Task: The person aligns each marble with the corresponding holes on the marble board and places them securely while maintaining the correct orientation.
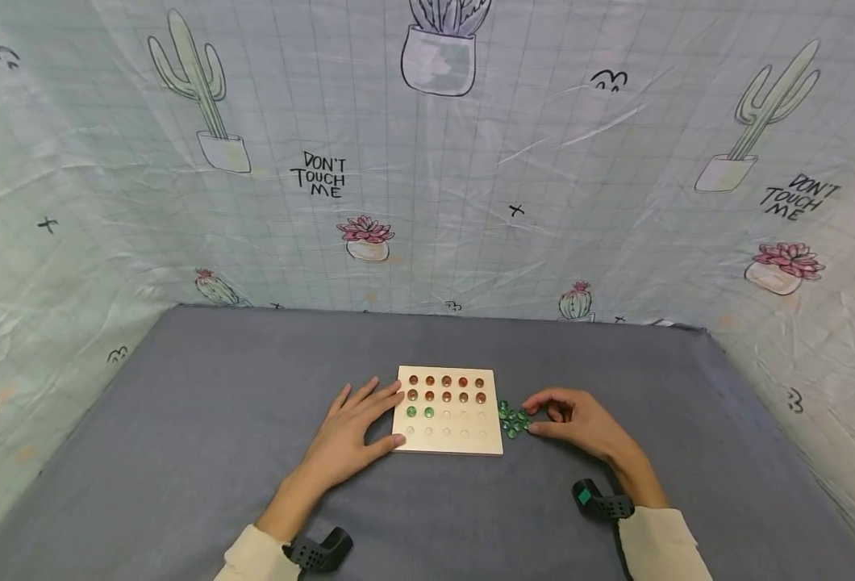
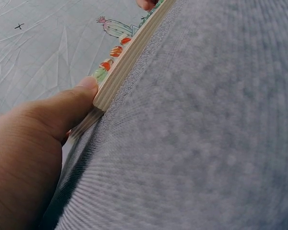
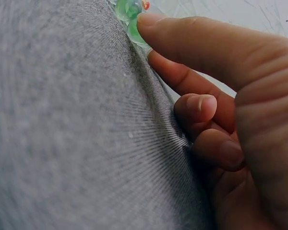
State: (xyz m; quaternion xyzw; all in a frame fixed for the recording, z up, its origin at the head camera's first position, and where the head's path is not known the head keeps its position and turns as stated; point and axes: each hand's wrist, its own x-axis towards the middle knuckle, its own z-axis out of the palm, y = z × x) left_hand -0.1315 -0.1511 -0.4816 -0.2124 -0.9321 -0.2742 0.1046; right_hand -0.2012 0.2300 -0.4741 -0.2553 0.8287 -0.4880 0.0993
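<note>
A pale wooden board (image 1: pixel 464 443) with rows of round hollows lies on the grey cloth. Reddish-brown marbles (image 1: pixel 446 381) fill its two far rows; two green marbles (image 1: pixel 429 412) sit at the left of the third row, and the nearest row's hollows are bare. Against the board's left edge rests my left hand (image 1: pixel 351 436), fingers spread, its thumb (image 2: pixel 89 86) at the near corner. Just right of the board lies a cluster of loose green marbles (image 1: pixel 512 421). My right hand (image 1: pixel 580 421) pinches a green marble (image 3: pixel 136 32) at that cluster's right side, between thumb and index finger.
The grey cloth (image 1: pixel 253 387) covers the table around the board. Behind and at both sides hangs a pale curtain (image 1: pixel 427 161) printed with cacti and lettering. Black bands with cameras (image 1: pixel 319 553) are worn on both wrists, below cream sleeves.
</note>
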